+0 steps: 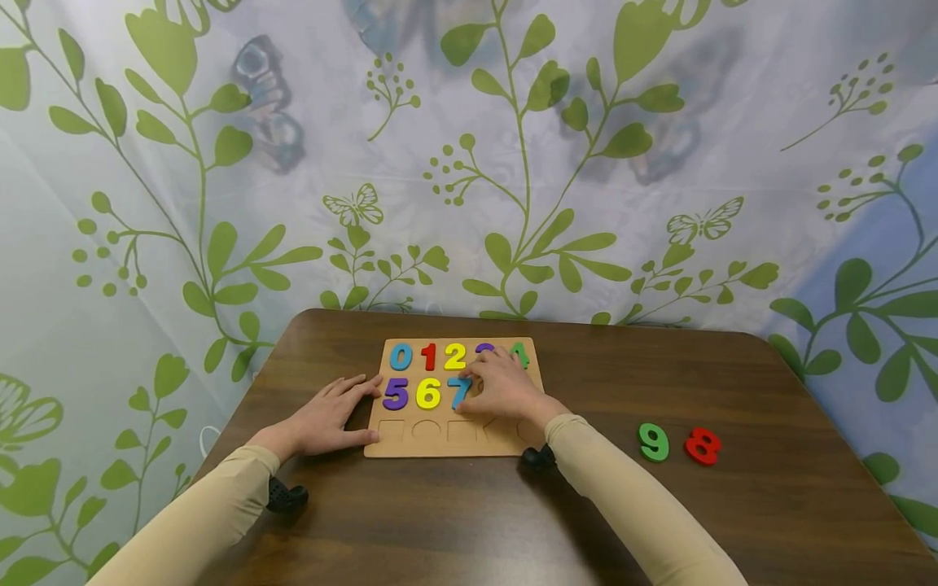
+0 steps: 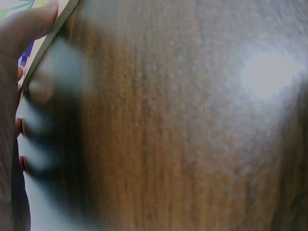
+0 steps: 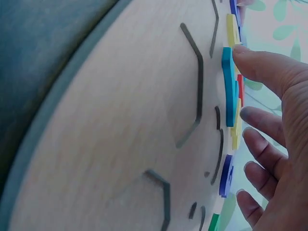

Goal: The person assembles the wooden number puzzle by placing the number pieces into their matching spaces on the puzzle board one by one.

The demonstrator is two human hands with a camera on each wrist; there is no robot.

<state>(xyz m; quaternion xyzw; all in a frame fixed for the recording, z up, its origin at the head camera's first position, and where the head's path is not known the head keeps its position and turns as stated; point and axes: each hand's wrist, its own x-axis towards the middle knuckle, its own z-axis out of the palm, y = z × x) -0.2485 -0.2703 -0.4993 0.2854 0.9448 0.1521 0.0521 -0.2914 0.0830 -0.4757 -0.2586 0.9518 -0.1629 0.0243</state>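
Note:
A wooden number puzzle board [image 1: 469,439] lies on the table. My right hand [image 1: 506,389] pinches the blue number 7 [image 1: 458,392] between thumb and index finger, in the board's second row. In the right wrist view, the blue 7 [image 3: 229,86] stands a little above the board, with the thumb at one end. My left hand [image 1: 328,417] rests at the board's left edge, fingers spread and thumb touching the lower edge. The purple 5 [image 1: 396,394] and yellow 6 [image 1: 428,394] sit left of the 7. The purple 3 [image 1: 484,347] is partly hidden by my right hand.
On the brown table [image 1: 410,521], a green 9 [image 1: 653,443] and a red 8 [image 1: 703,446] lie right of the board. Blue 0 [image 1: 401,356], red 1 [image 1: 428,356], yellow 2 [image 1: 455,356] and green 4 [image 1: 519,354] fill the top row. A leaf-patterned curtain [image 1: 410,163] hangs behind.

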